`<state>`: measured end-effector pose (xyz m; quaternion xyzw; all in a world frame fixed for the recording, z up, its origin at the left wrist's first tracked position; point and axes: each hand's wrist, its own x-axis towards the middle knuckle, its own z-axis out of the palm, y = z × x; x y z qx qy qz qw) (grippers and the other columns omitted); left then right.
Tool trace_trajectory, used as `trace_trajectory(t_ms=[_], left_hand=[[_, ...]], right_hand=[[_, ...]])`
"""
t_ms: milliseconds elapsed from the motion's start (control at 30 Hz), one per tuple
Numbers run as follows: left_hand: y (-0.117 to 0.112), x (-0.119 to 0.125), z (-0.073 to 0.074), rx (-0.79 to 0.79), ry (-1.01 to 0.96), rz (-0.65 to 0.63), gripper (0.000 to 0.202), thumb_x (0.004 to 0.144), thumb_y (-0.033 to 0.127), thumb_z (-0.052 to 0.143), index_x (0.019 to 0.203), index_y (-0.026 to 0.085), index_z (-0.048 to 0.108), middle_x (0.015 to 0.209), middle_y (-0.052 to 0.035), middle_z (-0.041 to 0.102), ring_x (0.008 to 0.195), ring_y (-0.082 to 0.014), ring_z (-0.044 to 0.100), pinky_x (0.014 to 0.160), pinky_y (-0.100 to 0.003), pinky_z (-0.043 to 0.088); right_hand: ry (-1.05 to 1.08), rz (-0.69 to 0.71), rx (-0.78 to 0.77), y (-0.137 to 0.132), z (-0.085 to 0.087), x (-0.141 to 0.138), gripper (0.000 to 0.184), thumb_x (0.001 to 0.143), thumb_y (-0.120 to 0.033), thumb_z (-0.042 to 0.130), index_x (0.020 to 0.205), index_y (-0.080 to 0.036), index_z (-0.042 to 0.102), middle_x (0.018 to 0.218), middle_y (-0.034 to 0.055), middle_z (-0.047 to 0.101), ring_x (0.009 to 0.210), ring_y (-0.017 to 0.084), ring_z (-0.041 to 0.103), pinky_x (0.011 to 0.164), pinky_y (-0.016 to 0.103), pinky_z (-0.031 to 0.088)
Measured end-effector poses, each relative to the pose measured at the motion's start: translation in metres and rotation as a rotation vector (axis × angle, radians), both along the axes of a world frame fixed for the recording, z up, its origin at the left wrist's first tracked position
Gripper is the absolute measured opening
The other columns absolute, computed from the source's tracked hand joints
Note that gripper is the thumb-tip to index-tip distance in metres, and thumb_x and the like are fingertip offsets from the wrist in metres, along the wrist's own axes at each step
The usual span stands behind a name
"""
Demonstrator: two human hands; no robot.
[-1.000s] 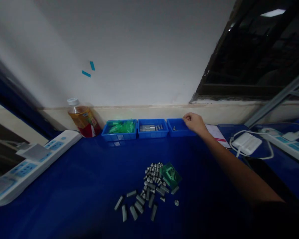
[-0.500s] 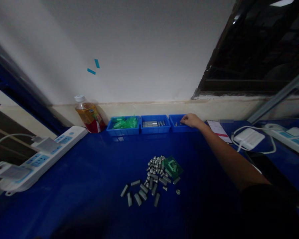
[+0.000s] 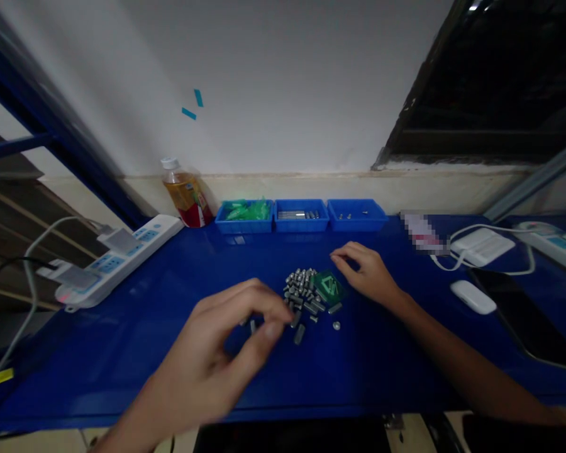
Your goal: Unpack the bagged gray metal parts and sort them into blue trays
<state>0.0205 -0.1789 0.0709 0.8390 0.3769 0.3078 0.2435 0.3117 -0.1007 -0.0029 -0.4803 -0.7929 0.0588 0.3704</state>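
Observation:
My left hand (image 3: pixel 226 346) hovers over the near left side of a pile of metal parts, fingers curled and thumb a little apart, with nothing visible between them. It hides part of the pile. My right hand (image 3: pixel 364 269) is above the table, right of the pile, its fingertips drawn together; whatever they may hold is too small to make out. The pile has small round-headed screws (image 3: pixel 302 280) and grey metal standoffs (image 3: pixel 299 334). Against its right side lies a green plastic bag (image 3: pixel 329 286) with a white triangle mark. A single screw (image 3: pixel 336 326) lies apart.
Along the wall stand three blue bins: one with green bags (image 3: pixel 248 211), one with metal rods (image 3: pixel 292 215), one with a few screws (image 3: pixel 349 216). A drink bottle (image 3: pixel 187 195) and power strip (image 3: pixel 122 258) are left. A white case (image 3: pixel 473 297), dark phone (image 3: pixel 523 321) and charger (image 3: pixel 483 247) lie right.
My right hand has come out of the right bin and back toward the pile. My left hand has entered view over the standoffs. The camera view has shifted.

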Motion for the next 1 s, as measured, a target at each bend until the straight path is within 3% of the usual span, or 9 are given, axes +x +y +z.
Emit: trace_trajectory(t_ms=[67, 167, 267, 367, 533, 633, 767, 867, 1000], left_hand=[[0.025, 0.001, -0.010, -0.028, 0.159, -0.026, 0.015, 0.091, 0.024, 0.046, 0.094, 0.020, 0.061, 0.090, -0.0022, 0.063, 0.082, -0.0144, 0.060, 0.075, -0.027, 0.048], [0.053, -0.006, -0.035, -0.052, 0.427, -0.033, 0.016, 0.087, 0.028, 0.052, 0.099, 0.022, 0.061, 0.097, -0.0022, 0.063, 0.088, -0.0173, 0.060, 0.079, -0.029, 0.046], [0.065, -0.010, -0.055, -0.002, 0.575, -0.066, 0.021, 0.083, 0.034, 0.058, 0.101, 0.024, 0.062, 0.101, -0.0032, 0.062, 0.091, -0.0203, 0.059, 0.079, -0.030, 0.045], [0.071, -0.003, -0.061, 0.045, 0.613, -0.125, 0.015, 0.080, 0.029, 0.059, 0.093, 0.023, 0.064, 0.095, -0.0029, 0.063, 0.087, -0.0203, 0.059, 0.074, -0.029, 0.044], [0.086, 0.011, -0.057, -0.039, 0.253, -0.131, 0.017, 0.087, 0.026, 0.050, 0.095, 0.019, 0.062, 0.094, -0.0039, 0.064, 0.086, -0.0179, 0.059, 0.076, -0.028, 0.044], [0.090, 0.017, -0.057, -0.219, -0.053, -0.200, 0.023, 0.090, 0.032, 0.047, 0.098, 0.016, 0.060, 0.094, -0.0048, 0.063, 0.085, -0.0163, 0.058, 0.075, -0.027, 0.046], [0.086, 0.023, -0.064, -0.474, -0.408, -0.212, 0.035, 0.082, 0.038, 0.060, 0.105, 0.015, 0.047, 0.075, 0.0008, 0.060, 0.066, -0.0119, 0.057, 0.064, -0.025, 0.046], [0.081, 0.023, -0.069, -0.529, -0.530, -0.158, 0.046, 0.075, 0.039, 0.069, 0.104, 0.017, 0.040, 0.068, 0.0036, 0.060, 0.061, -0.0105, 0.057, 0.059, -0.021, 0.043], [0.074, 0.021, -0.073, -0.542, -0.534, -0.129, 0.043, 0.076, 0.042, 0.067, 0.100, 0.017, 0.040, 0.064, 0.0045, 0.059, 0.057, -0.0093, 0.055, 0.055, -0.019, 0.039]], right_hand=[[0.038, -0.011, 0.003, -0.006, -0.009, -0.002, 0.018, 0.089, -0.026, 0.049, 0.079, -0.019, 0.063, 0.074, 0.0036, 0.064, 0.072, 0.016, 0.058, 0.069, 0.029, 0.044], [0.047, -0.031, 0.022, -0.008, -0.020, -0.005, 0.019, 0.088, -0.026, 0.050, 0.078, -0.019, 0.063, 0.071, 0.0029, 0.062, 0.069, 0.016, 0.057, 0.067, 0.029, 0.043], [0.001, -0.008, 0.027, -0.009, -0.025, -0.010, 0.019, 0.089, -0.025, 0.049, 0.079, -0.019, 0.064, 0.070, 0.0025, 0.062, 0.069, 0.016, 0.057, 0.067, 0.029, 0.042], [-0.053, 0.035, 0.048, -0.011, -0.025, -0.016, 0.019, 0.089, -0.023, 0.047, 0.079, -0.018, 0.063, 0.071, 0.0028, 0.062, 0.071, 0.017, 0.057, 0.068, 0.030, 0.042], [-0.098, 0.051, 0.161, -0.017, -0.011, -0.033, 0.014, 0.088, -0.020, 0.048, 0.091, -0.018, 0.062, 0.077, 0.0046, 0.063, 0.074, 0.018, 0.056, 0.071, 0.033, 0.043], [-0.182, 0.091, 0.232, -0.022, -0.001, -0.054, 0.022, 0.088, -0.021, 0.050, 0.108, -0.017, 0.056, 0.086, 0.0075, 0.063, 0.080, 0.021, 0.056, 0.073, 0.035, 0.044], [-0.198, 0.210, 0.284, -0.028, 0.003, -0.079, 0.020, 0.089, -0.019, 0.047, 0.108, -0.017, 0.054, 0.088, 0.0081, 0.062, 0.081, 0.021, 0.055, 0.075, 0.036, 0.044], [-0.066, 0.233, 0.296, -0.031, -0.001, -0.086, 0.016, 0.090, -0.017, 0.045, 0.103, -0.018, 0.054, 0.085, 0.0067, 0.061, 0.080, 0.019, 0.055, 0.074, 0.032, 0.045], [-0.028, 0.220, 0.254, -0.035, -0.008, -0.082, 0.009, 0.090, -0.021, 0.048, 0.096, -0.020, 0.056, 0.082, 0.0048, 0.060, 0.076, 0.018, 0.056, 0.070, 0.031, 0.043]])
